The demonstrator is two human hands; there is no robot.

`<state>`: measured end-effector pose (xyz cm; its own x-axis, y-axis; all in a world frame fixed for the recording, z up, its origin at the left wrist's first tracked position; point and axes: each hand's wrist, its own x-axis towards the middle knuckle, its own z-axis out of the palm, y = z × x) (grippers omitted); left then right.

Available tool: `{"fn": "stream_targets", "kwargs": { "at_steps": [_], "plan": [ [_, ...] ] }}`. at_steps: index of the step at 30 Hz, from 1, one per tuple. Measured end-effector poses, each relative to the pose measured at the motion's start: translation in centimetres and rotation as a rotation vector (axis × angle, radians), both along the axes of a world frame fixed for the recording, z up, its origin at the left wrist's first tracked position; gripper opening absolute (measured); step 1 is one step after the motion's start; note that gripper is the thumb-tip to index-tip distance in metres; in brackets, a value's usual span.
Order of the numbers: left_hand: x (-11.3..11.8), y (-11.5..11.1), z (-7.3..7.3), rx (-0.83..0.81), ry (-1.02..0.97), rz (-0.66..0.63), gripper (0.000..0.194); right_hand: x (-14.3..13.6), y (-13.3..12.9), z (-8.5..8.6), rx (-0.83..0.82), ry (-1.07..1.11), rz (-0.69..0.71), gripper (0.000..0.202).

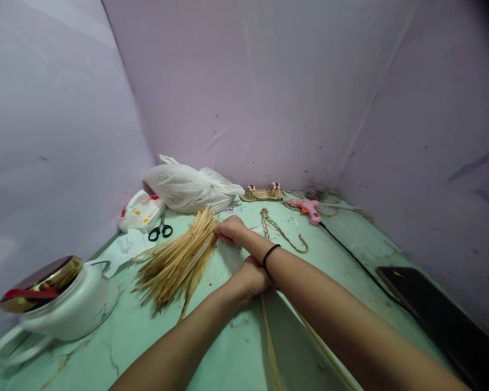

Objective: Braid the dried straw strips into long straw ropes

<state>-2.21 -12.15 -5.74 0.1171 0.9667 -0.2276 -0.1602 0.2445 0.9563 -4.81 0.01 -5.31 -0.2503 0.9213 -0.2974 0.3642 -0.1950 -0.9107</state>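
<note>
A loose bundle of dried straw-coloured plant strips [177, 260] lies fanned out left of centre. My right hand [231, 229] reaches across to the bundle's right edge, its fingers closed there; what they pinch appears to be strips, though the fingertips are partly hidden. Beneath my right wrist, which wears a black band [270, 255], my left hand [251, 278] is closed. Long pale strips [272, 347] run from below it towards the front edge. The right forearm hides part of the left hand. Beyond my hands lies a thin braided cord [285, 234], bent into a loop.
Black-handled scissors [160, 232], a white box [146, 210] and a white plastic bag [191, 187] lie at back left. A white mug [77, 304] stands near left. Behind are a woven piece [262, 194] and a pink glue gun [309, 209] with its cord. A phone [432, 309] lies right.
</note>
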Motion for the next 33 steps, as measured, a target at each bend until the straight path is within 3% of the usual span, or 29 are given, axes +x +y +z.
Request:
{"fn": "stream_targets", "kwargs": {
  "at_steps": [4,9,17,21,25,30,33],
  "plan": [
    [0.1,0.1,0.0,-0.055,0.018,-0.036,0.019,0.0,-0.5,1.1,-0.019,0.001,-0.053,0.016],
    [0.0,0.1,0.3,-0.027,0.009,-0.072,0.020,0.3,-1.6,2.6,-0.127,0.133,-0.026,0.013],
    [-0.2,0.2,0.0,-0.009,0.075,-0.083,0.025,0.8,-2.4,2.1,-0.281,0.108,-0.003,0.009],
    [-0.3,0.4,-0.3,-0.020,0.145,-0.095,0.021,1.1,-2.4,2.3,-0.225,0.165,-0.057,0.010],
    [-0.3,0.4,-0.3,-0.099,0.313,-0.131,0.010,2.1,-2.0,3.7,-0.118,0.234,-0.112,0.012],
    [-0.3,-0.1,0.7,-0.113,0.313,-0.121,0.009,3.3,-1.9,6.3,-0.052,0.425,-0.073,0.015],
    [-0.4,-0.5,1.3,-0.101,0.267,-0.101,0.009,3.2,-1.8,6.8,-0.093,0.618,-0.072,0.018]
  ]
}}
